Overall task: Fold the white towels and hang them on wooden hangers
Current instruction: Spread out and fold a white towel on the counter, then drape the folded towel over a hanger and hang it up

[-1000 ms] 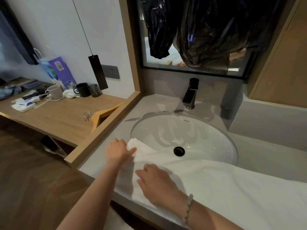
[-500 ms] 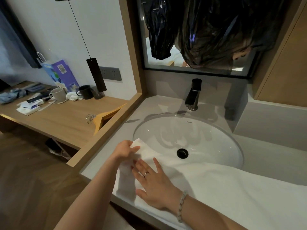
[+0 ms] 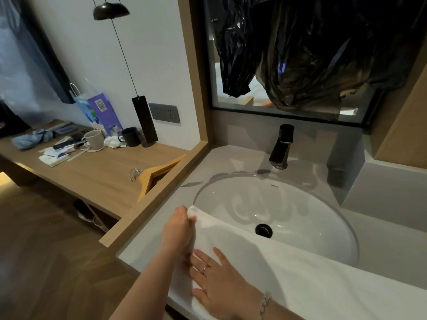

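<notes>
The white towel (image 3: 312,280) lies across the counter (image 3: 147,245) front and the sink (image 3: 288,197) rim, the left hand (image 3: 178,229) pinching its corner, the right hand (image 3: 221,282) pressing flat (fingers spread), so a careless tug could drag loose cloth into the sink.

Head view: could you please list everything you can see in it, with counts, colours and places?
counter: one, pale grey, right half of view
sink: one, white, set in counter
faucet: one, black, behind sink
towel: one, white, across counter front and sink's near rim
desk: one, wood, left of counter
hangers: stack, count unclear, light wood, desk's right edge
mugs: two, one white, one black, back of desk
paper bag: one, blue-purple, behind mugs
plastic bags: count unclear, black, hanging above faucet
left hand: one, pinching towel's corner
right hand: one, flat on towel
</notes>
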A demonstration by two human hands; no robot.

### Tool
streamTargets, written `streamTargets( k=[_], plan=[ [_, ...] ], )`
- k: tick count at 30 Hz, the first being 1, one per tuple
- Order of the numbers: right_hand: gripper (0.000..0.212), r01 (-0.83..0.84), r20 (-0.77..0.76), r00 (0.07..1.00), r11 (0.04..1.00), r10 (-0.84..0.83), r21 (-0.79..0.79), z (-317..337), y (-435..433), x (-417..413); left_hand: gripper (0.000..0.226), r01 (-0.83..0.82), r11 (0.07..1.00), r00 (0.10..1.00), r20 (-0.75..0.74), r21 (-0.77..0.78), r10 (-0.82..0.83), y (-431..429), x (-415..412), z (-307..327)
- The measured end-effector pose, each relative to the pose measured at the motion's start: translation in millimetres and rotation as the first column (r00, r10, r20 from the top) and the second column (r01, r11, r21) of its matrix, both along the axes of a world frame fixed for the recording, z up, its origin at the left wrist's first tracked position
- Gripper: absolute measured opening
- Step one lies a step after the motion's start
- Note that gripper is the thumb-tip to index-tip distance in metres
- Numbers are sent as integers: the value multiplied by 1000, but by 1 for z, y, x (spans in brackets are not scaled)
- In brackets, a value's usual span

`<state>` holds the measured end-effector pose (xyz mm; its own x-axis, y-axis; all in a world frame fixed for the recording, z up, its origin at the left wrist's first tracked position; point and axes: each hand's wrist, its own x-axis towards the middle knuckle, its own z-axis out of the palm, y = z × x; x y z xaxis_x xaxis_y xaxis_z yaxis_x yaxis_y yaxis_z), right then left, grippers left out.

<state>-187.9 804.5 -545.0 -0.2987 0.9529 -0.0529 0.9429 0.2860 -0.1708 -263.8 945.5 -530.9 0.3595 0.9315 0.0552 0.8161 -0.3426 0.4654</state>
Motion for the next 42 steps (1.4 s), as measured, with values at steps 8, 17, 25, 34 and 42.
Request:
streamTargets(
  k=[8, 17, 25, 34, 42],
  plan=[
    [58, 35, -188, 981, 995, -53, -98, 27, 40, 1, 16, -116, 993, 959, 264, 14, 108, 53, -26, 64],
    [53, 356, -309, 879, 931, -364, -84, 47, 100, -32, 15, -231, 951, 970, -124, -208, 208, 181, -89, 51],
    [46, 609, -363, 747, 792, -557, 39, 30, 123, -47, 19, -79, 939, 977, -215, -335, 5, 228, -77, 15],
    [49, 694, -290, 710, 706, -641, 140, 19, 106, -33, 12, -99, 939, 954, -300, -329, -5, 229, -79, -11],
    [42, 717, -300, 685, 686, -663, 120, 18, 112, -43, 34, -91, 955, 993, -100, -283, 65, 258, -94, 18]
  ],
)
